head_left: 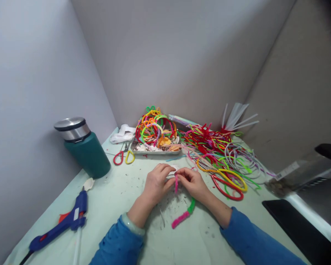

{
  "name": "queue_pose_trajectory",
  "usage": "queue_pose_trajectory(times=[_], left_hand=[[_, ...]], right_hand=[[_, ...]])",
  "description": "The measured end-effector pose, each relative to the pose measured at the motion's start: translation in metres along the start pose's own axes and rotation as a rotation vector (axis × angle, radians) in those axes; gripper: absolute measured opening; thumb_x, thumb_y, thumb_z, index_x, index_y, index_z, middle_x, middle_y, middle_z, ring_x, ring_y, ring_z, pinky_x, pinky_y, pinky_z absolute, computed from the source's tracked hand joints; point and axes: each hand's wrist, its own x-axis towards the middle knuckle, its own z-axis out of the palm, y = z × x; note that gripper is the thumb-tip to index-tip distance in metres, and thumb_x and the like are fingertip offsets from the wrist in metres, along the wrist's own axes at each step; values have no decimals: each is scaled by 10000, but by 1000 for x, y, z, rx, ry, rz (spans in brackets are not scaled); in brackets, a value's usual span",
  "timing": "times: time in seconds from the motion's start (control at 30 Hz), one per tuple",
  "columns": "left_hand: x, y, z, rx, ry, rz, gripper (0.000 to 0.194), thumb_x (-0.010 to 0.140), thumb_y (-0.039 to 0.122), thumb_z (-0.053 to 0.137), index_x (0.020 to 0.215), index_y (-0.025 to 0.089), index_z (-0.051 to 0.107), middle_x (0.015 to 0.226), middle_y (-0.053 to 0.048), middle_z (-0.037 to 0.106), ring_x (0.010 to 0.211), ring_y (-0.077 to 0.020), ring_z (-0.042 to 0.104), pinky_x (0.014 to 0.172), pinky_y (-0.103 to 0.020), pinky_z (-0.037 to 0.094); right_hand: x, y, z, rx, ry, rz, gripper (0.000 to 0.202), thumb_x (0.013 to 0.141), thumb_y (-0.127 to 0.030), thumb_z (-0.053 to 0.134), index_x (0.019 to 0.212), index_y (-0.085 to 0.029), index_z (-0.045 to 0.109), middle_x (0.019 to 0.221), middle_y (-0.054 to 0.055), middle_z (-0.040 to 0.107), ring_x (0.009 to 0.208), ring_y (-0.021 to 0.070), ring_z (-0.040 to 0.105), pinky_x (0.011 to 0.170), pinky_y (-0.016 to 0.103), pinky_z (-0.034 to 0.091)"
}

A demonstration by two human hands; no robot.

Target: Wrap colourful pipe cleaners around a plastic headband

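Pinched between thumb and fingertips of the right hand is a pink fuzzy strip, soft chenille-looking stuff, its short end hanging straight down. Left hand is right up against it, thumb and fingers curled in, but I honestly can't tell if those are clamped on anything. Some small white bit pokes out between the two hands, mostly hidden. Below, a fuzzy pink-and-green piece bends out from under the right wrist; can't say if it's joined to the strip.

Behind that there's a shallow metal tray with flat, flaky chips in it and a springy heap of bright fuzzy loops on top. Big red-and-yellow scissors lie just past the right forearm, partly over a messy fuzzy tangle, so that side's pretty crowded. Smaller scissors sit by the tray's left end. Over left: smooth blue glue gun on its side, plus a matte teal bottle with a shiny metal lid, both well apart from the hands.
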Motion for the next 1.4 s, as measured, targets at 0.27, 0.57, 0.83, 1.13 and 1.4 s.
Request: queue_pose_trajectory(times=[0.27,0.57,0.83,1.13,1.4], left_hand=[[5,1,-1,-337,118,-128,135,810,234,574,836,163,686,801,-57,662,775,-149,591,719,-261,460],[6,0,-2,-467,132,-334,192,798,308,583,816,145,683,828,-65,678,773,-154,615,712,-243,469],[3,-3,3,-343,20,-203,205,770,346,619,831,163,686,801,-64,639,752,-151,574,664,-244,449],[4,-6,2,-384,5,-176,194,789,323,589,728,154,662,776,-70,642,773,-162,581,725,-274,452],[6,0,-4,-471,-5,-216,164,777,266,580,699,139,648,797,-70,639,762,-159,590,723,-273,458]], right_hand=[[0,-2,0,-49,15,-10,193,822,-319,532,821,-159,641,578,-22,518,515,97,426,493,210,331],[0,0,1,-60,29,-10,169,811,-303,541,808,-162,633,606,-19,531,540,101,437,515,210,339],[1,2,1,-85,23,-21,155,805,-270,535,837,-160,640,627,-12,562,556,106,468,530,210,356],[-1,-1,1,-116,50,-31,181,814,-303,525,830,-160,635,578,-25,518,529,100,443,506,206,342],[-2,-8,0,-148,88,-43,174,808,-292,523,822,-163,639,560,-27,507,507,100,431,492,212,333]])
